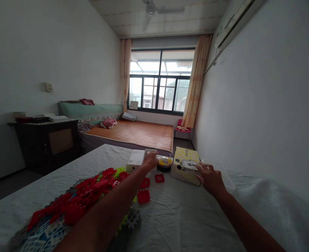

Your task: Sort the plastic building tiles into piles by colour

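My left hand (150, 160) reaches far across the white-sheeted table (185, 217). It rests between a flat white box (135, 158) and a round yellow-and-black tin (164, 163). Its fingers are hidden behind the back of the hand. My right hand (210, 178) lies with fingers spread against the near right side of a yellow cartoon-printed box (185, 164). A clear plastic tub (224, 173) sits just behind that hand. Red, green and white interlocking plastic blocks (91, 190) lie heaped under my left forearm, with three loose red ones (144, 196) nearer the boxes.
Beyond the table stands a bed with a woven mat (135, 134) under a window. A dark cabinet (48, 141) is at the left. A white wall runs close along the right, and a small red stool (182, 129) stands by the curtain.
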A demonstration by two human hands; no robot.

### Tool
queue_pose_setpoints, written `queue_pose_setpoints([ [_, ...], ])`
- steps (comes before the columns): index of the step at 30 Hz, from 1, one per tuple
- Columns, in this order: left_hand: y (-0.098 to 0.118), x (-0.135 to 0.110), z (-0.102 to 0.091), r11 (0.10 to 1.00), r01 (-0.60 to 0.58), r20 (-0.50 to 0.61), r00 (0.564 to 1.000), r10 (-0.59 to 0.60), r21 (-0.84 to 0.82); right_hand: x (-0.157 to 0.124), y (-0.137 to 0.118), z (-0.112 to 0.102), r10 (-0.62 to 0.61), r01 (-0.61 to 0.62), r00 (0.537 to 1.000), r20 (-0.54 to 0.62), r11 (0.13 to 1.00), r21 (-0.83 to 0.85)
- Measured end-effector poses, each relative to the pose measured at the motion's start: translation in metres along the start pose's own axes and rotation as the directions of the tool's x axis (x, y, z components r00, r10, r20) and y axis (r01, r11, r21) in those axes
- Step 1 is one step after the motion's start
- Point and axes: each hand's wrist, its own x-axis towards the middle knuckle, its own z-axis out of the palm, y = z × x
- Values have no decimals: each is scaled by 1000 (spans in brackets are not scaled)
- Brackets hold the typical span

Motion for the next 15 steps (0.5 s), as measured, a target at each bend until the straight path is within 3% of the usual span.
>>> queue_pose_setpoints([
  [3,-43,5,-57,955,184,4,982,-190,231,11,-27,-17,-115,119,991,-63,990,76],
  [6,-76,5,-85,880,251,63,952,-300,403,34,-79,-19,-301,294,954,9,938,182],
  [10,-98,7,-82,834,198,148,938,-314,515,75,-135,4,-290,256,937,193,950,180],
  [15,-114,19,-79,844,100,183,957,-227,528,102,-148,39,-208,177,940,272,975,136],
])
